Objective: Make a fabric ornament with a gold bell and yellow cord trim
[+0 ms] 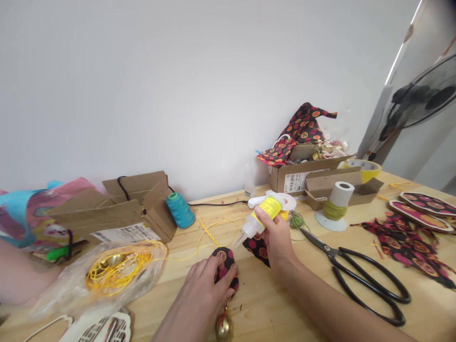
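My left hand [208,292] has its fingers round a dark patterned, fabric-covered ornament [221,256] and holds it against the wooden table. A gold bell [223,328] on a red cord lies at the ornament's lower end, and a yellow cord [205,231] lies by its upper end. Closed round a glue bottle [269,207] with a yellow label is my right hand [277,237]. The bottle is tilted, its nozzle pointing down left, close to the ornament's upper right edge. Beside that hand is a piece of the same patterned fabric [257,248], partly hidden by it.
Black-handled scissors [356,270] lie right of my forearm, near a green cord spool [334,209] and fabric scraps [402,247]. On the left are a plastic bag [142,280] of yellow cord, a cardboard box [117,213] and teal thread [180,210]. Another person's arm [24,273] reaches in.
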Motion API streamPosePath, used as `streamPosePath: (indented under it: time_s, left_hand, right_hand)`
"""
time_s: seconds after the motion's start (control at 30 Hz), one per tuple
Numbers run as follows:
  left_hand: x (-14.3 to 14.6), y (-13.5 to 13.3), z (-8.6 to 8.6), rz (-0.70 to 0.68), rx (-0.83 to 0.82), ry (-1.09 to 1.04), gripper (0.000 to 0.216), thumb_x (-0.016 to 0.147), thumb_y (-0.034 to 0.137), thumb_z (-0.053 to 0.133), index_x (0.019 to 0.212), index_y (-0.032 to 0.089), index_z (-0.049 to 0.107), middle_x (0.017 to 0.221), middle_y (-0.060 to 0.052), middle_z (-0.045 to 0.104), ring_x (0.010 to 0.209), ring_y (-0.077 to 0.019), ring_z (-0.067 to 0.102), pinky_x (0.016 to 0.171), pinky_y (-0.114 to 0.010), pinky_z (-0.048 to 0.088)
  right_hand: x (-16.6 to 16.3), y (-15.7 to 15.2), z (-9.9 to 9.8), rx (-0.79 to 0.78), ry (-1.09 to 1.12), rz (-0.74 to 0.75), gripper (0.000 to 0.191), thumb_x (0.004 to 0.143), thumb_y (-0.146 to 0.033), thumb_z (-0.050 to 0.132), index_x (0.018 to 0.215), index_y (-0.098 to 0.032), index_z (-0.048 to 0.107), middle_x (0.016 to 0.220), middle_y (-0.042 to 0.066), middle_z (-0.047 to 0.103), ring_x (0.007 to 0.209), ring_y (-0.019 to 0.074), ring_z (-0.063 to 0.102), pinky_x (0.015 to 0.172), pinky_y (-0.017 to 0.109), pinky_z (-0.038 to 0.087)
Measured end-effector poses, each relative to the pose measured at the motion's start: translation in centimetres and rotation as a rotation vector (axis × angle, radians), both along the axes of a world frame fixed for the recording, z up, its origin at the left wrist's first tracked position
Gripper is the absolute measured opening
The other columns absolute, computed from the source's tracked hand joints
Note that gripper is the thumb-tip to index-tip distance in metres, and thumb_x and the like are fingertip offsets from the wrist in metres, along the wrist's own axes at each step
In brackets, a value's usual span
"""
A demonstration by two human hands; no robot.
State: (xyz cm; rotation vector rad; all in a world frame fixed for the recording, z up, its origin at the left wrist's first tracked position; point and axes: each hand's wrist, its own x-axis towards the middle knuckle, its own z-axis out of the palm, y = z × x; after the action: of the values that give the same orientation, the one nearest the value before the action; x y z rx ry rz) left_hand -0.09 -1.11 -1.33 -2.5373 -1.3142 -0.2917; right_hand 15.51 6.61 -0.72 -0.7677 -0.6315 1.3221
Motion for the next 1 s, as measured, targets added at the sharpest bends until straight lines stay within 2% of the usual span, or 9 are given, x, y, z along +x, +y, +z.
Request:
streamPosePath:
  time_s: [0.23, 0.47, 0.57, 0.73, 0.83, 0.93, 1.0]
  left_hand:
    - [-1.5, -0.4, 0.5, -0.021, -0.119, -0.147, 0.038, 0.079, 0.022, 0.044, 0.117, 0.024, 0.045, 0.093, -0.009, 0.058, 0.079, -0.0186, 0.055, 0.066, -0.032, 0.049]
    - [-1.8, -1.8, 1.8, -0.01, -0.119, -0.244, 0.035, 0.081, 0.023, 0.044, 0.115, 0.023, 0.045, 0.096, -0.008, 0.055, 0.086, -0.0184, 0.054, 0.073, -0.03, 0.049]
    - [-2.0, -2.7, 2.0, 0.049, -0.133, -0.279, 0.034, 0.081, 0.022, 0.044, 0.114, 0.025, 0.045, 0.1, -0.006, 0.054, 0.091, -0.0175, 0.053, 0.075, -0.027, 0.049]
    - [-1.7, -2.6, 1.1, 0.08, -0.112, -0.284, 0.035, 0.08, 0.028, 0.044, 0.116, 0.027, 0.046, 0.103, -0.008, 0.052, 0.09, -0.0201, 0.05, 0.076, -0.034, 0.047]
    - [-1.3, -2.0, 0.5, 0.073, -0.167, -0.229, 0.039, 0.081, 0.03, 0.043, 0.119, 0.029, 0.043, 0.103, -0.009, 0.049, 0.09, -0.0223, 0.047, 0.076, -0.041, 0.045]
    - [-1.0, -1.6, 0.5, 0.073, -0.231, -0.162, 0.039, 0.08, 0.03, 0.044, 0.119, 0.03, 0.044, 0.099, -0.008, 0.048, 0.088, -0.0223, 0.045, 0.074, -0.041, 0.043]
    - [-0.8, -1.5, 0.6, 0.101, -0.214, -0.151, 0.038, 0.078, 0.029, 0.047, 0.116, 0.031, 0.047, 0.095, -0.007, 0.048, 0.084, -0.0217, 0.044, 0.071, -0.04, 0.043]
  right_hand:
    - [0.1, 0.1, -0.2, 0.005, -0.029, -0.01, 0.034, 0.059, -0.035, 0.067, 0.084, -0.013, 0.058, 0.066, 0.0, 0.056, 0.055, 0.0118, 0.051, 0.05, 0.024, 0.044]
    - [0.1, 0.0, 0.2, -0.032, -0.001, -0.006, 0.031, 0.056, -0.035, 0.069, 0.078, -0.015, 0.058, 0.063, -0.002, 0.056, 0.051, 0.0107, 0.051, 0.046, 0.022, 0.042]
    - [0.0, -0.1, 0.4, -0.067, 0.076, 0.025, 0.033, 0.054, -0.032, 0.071, 0.079, -0.016, 0.056, 0.061, -0.004, 0.055, 0.049, 0.0102, 0.05, 0.043, 0.022, 0.042]
    - [-0.1, -0.5, 0.8, -0.073, 0.148, 0.062, 0.031, 0.055, -0.031, 0.072, 0.078, -0.016, 0.056, 0.062, -0.004, 0.056, 0.05, 0.0088, 0.05, 0.046, 0.021, 0.044]
    - [-0.1, -0.5, 0.8, -0.068, 0.137, 0.07, 0.03, 0.055, -0.031, 0.072, 0.075, -0.016, 0.055, 0.06, -0.004, 0.055, 0.049, 0.0084, 0.05, 0.045, 0.021, 0.044]
    - [0.0, -0.5, 0.8, -0.073, 0.144, 0.064, 0.032, 0.055, -0.032, 0.072, 0.077, -0.016, 0.055, 0.059, -0.005, 0.055, 0.048, 0.0083, 0.049, 0.043, 0.02, 0.043]
    - [0.1, -0.4, 0.8, -0.079, 0.152, 0.059, 0.033, 0.054, -0.032, 0.072, 0.078, -0.016, 0.056, 0.06, -0.005, 0.056, 0.049, 0.0086, 0.05, 0.043, 0.02, 0.044]
